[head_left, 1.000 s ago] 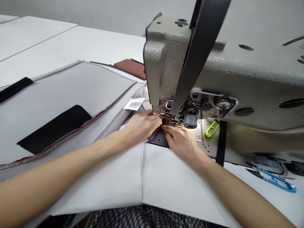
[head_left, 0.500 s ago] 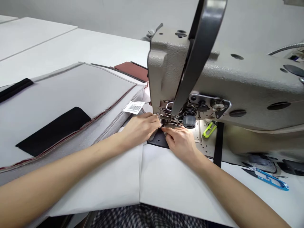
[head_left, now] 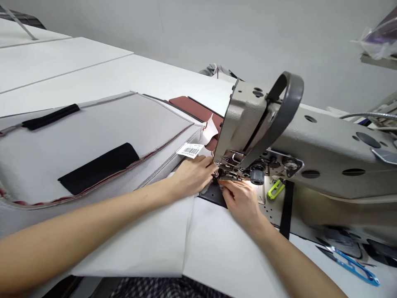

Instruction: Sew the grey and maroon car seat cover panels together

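Note:
My left hand (head_left: 194,176) is closed at the needle area of a grey sewing machine (head_left: 235,120), its fingertips pressed on material too small to make out. Just right of it, my right hand (head_left: 242,198) lies low beside the presser foot, index finger stretched toward the needle and the other fingers curled under; whether it grips anything is hidden. A large grey fabric piece (head_left: 102,128) with red-edged seams and black patches (head_left: 101,169) spreads out to the left. Its white barcode label (head_left: 190,150) sticks up beside my left hand.
Yellow-green snips (head_left: 276,189) lie on the machine bed, right of my right hand. Blue-handled snips (head_left: 350,265) are at the lower right. Behind the grey fabric lies a reddish-brown piece (head_left: 195,108). A black strap (head_left: 287,209) runs down the bed's front.
The camera view has shifted, so the machine appears lower and more of the wall and table shows. Both hands stay at the needle area. A white flap beside the label is now more visible.

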Action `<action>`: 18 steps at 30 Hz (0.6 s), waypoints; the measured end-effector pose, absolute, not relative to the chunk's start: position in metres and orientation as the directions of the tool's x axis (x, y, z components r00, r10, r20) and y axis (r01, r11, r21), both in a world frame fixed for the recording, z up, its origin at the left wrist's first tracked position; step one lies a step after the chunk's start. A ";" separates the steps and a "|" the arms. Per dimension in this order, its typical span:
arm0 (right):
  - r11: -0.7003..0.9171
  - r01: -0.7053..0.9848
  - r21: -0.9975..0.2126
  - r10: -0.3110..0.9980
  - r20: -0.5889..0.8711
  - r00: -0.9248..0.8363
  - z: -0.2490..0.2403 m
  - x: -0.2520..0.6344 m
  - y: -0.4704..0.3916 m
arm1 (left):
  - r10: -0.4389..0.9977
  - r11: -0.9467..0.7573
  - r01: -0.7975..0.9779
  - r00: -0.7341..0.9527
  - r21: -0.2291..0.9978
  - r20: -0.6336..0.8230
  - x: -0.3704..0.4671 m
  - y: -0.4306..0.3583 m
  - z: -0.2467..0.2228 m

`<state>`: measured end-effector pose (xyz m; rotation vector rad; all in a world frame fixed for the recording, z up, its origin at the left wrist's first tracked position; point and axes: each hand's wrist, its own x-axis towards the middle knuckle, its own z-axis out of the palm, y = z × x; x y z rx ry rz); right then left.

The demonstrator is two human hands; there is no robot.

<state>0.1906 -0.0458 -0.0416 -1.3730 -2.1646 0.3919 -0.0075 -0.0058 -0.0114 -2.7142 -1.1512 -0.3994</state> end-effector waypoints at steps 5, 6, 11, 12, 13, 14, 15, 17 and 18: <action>0.463 0.716 -0.523 0.885 0.323 -0.337 -0.041 0.193 -0.048 | 0.827 -0.563 0.807 0.548 0.177 0.129 -0.030 0.004 0.007; 0.481 0.709 -0.515 0.874 0.340 -0.346 -0.042 0.193 -0.048 | 0.866 -0.492 0.823 0.495 0.283 0.065 -0.043 0.005 0.015; 0.613 0.650 -0.449 0.785 0.441 -0.435 -0.051 0.197 -0.046 | 0.909 -0.125 0.790 0.333 0.601 -0.250 -0.132 -0.029 0.056; 0.638 0.635 -0.434 0.763 0.463 -0.450 -0.052 0.196 -0.047 | 0.911 -0.063 0.774 0.302 0.630 -0.280 -0.150 -0.043 0.061; 0.663 0.618 -0.423 0.741 0.488 -0.460 -0.053 0.195 -0.048 | 0.911 -0.011 0.753 0.279 0.658 -0.304 -0.165 -0.058 0.065; 0.691 0.592 -0.415 0.715 0.515 -0.473 -0.052 0.192 -0.051 | 0.911 0.028 0.730 0.263 0.683 -0.319 -0.178 -0.072 0.068; 0.722 0.556 -0.411 0.685 0.536 -0.494 -0.050 0.187 -0.054 | 0.910 0.055 0.710 0.253 0.702 -0.328 -0.188 -0.086 0.071; 0.795 0.446 -0.410 0.606 0.558 -0.567 -0.038 0.170 -0.062 | 0.907 0.078 0.684 0.253 0.725 -0.337 -0.202 -0.109 0.075; 0.829 0.377 -0.413 0.557 0.554 -0.618 -0.029 0.156 -0.065 | 0.903 0.080 0.677 0.262 0.732 -0.340 -0.205 -0.118 0.077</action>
